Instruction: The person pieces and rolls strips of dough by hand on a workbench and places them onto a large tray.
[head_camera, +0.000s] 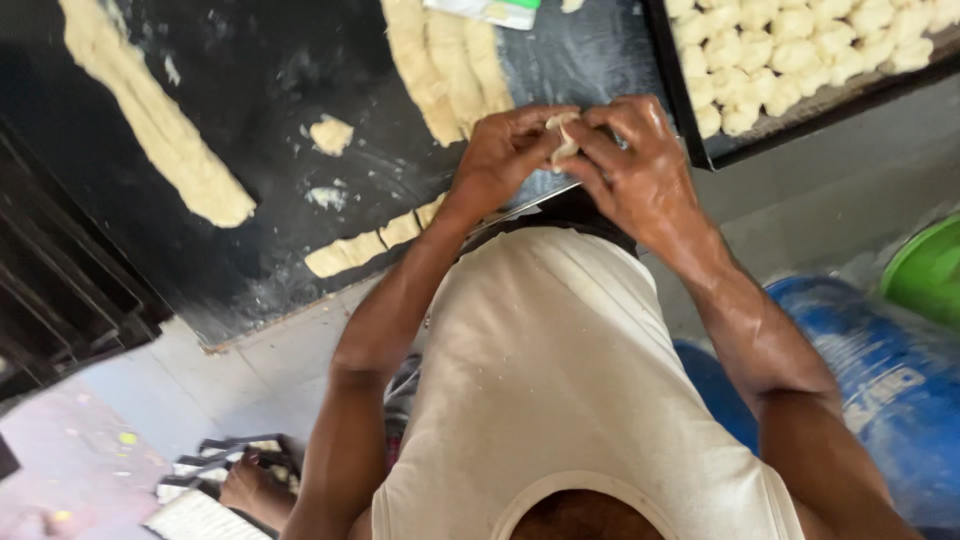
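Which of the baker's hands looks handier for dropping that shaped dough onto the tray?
Probably the right hand: it pinches the dough piece together with the left hand, yet sits nearer the tray of shaped pieces.

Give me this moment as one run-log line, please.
left hand + right hand: pinching dough piece | black table: dough strips | tray: shaped pieces

A black worktop (250, 120), dusted with flour, carries the dough. At far left a long thick dough rope (150, 110) runs diagonally. Three more ropes (450, 65) lie side by side at far centre. A short cut strip (375, 240) lies along the near edge, with a small dough scrap (331, 134) between. At far right sits a black tray (690, 110) of shaped dough pieces (790, 50).
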